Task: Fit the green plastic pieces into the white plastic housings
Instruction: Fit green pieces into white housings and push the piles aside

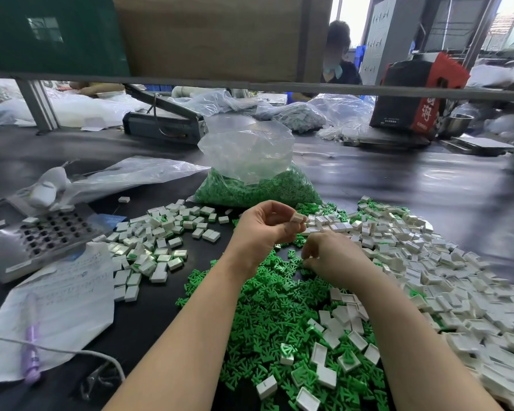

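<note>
White housing (298,217) pinched in left hand (261,229); green piece being picked from pile (279,315) by right hand (333,258), grip unclear; insertion judged next.

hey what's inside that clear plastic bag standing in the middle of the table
The clear plastic bag holds green plastic pieces heaped in its lower part; the crumpled upper part looks empty. A small white label sits on its front. What lies deeper in the heap is hidden.

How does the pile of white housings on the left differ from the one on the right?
The left pile is smaller and thinly spread; the right pile is far bigger and heaped. Many left pieces show green inside; most right ones look plain white. Both lie on the dark table.
</note>
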A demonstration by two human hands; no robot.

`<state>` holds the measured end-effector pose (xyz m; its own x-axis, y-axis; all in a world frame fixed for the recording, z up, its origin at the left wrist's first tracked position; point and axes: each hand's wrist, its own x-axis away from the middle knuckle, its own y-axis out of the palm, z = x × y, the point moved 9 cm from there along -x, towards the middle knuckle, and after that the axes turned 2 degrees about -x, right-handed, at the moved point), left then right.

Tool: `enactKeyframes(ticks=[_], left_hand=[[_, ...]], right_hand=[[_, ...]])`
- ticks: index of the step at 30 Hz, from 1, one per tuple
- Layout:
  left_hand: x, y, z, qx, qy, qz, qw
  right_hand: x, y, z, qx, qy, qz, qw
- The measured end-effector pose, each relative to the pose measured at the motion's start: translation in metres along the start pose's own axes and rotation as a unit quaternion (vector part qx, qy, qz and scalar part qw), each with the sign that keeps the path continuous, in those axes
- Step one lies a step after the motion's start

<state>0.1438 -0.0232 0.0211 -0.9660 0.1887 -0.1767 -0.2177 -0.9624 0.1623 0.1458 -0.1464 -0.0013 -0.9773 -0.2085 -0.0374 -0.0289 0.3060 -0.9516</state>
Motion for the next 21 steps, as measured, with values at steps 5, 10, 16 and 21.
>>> enactKeyframes(ticks=[5, 10, 16, 21], left_hand=[[-0.001, -0.007, -0.002, -0.004, -0.002, 0.008, 1.0], [-0.002, -0.017, -0.004, -0.001, -0.012, 0.027, 1.0], [-0.002, -0.018, -0.003, -0.008, -0.009, 0.035, 0.999], [-0.001, -0.014, -0.002, -0.007, -0.012, 0.034, 0.999]], right_hand=[[0.002, -0.002, 0.0, -0.056, -0.013, 0.015, 0.998], [0.007, -0.019, 0.016, -0.427, 0.021, 0.083, 0.9], [0.008, -0.023, 0.008, -0.631, -0.013, 0.05, 0.774], [0.008, -0.027, 0.004, -0.656, -0.024, 0.064, 0.752]])
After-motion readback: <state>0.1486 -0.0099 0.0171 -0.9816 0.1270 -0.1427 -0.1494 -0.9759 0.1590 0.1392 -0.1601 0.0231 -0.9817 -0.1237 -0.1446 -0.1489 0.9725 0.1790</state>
